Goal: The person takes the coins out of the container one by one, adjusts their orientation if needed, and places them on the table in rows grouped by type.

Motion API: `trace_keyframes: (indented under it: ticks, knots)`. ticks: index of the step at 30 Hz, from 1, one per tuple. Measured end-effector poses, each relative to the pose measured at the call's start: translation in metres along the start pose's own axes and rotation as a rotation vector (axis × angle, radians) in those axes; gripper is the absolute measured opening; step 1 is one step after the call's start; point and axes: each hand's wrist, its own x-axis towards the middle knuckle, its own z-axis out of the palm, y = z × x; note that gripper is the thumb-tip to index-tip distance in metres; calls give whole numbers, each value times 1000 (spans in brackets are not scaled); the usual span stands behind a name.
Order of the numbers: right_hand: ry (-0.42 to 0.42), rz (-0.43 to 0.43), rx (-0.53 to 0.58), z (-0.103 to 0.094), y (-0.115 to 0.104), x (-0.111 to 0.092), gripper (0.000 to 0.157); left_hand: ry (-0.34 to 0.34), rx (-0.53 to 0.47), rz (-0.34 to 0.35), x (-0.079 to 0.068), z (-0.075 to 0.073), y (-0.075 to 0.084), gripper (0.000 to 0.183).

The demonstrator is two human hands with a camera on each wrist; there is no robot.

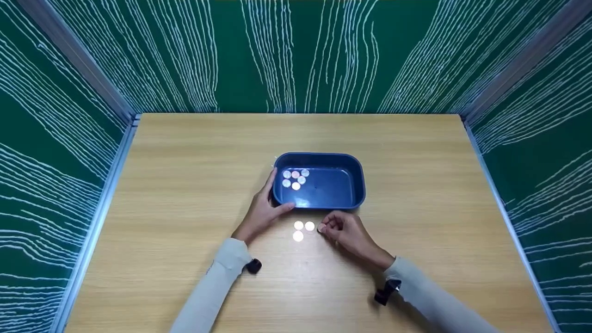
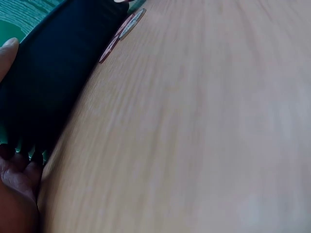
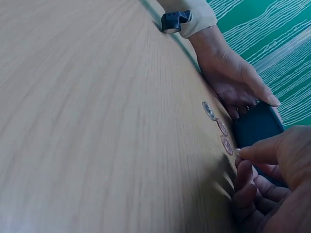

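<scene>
A dark blue rectangular plastic bin (image 1: 330,188) sits on the table, with several round, flat tokens (image 1: 296,186) lying in its left part. My left hand (image 1: 262,210) holds the bin's left end, thumb on the front rim and fingers along the side. Just in front of the bin, my right hand (image 1: 349,235) pinches one token (image 1: 321,227) between thumb and fingertips. Beside it on the tabletop lie three more tokens (image 1: 309,226), bright with glare from above. In the right wrist view, these tokens (image 3: 222,126) have reddish or grey rims; their print is too small to read.
The light wood table (image 1: 194,166) extends around the bin on all sides. Green panels with wavy white lines (image 1: 305,55) stand behind and at both sides, with metal frame posts (image 1: 85,64) at the corners. A small black device sits at each wrist.
</scene>
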Motion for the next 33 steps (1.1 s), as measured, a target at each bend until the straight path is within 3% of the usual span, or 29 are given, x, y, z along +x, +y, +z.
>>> trace_keyframes:
  ticks: [11,28,33]
  knots:
    - [87,-70,-189,7,2,3,13,8,1,-14,-1,1,2,113]
    - [138,-157,-390,11,2,3,7,4,-34,-13,-1,1,1,112]
    - [130,-159,-394,10,1,2,11,7,-31,-12,-2,1,1,112]
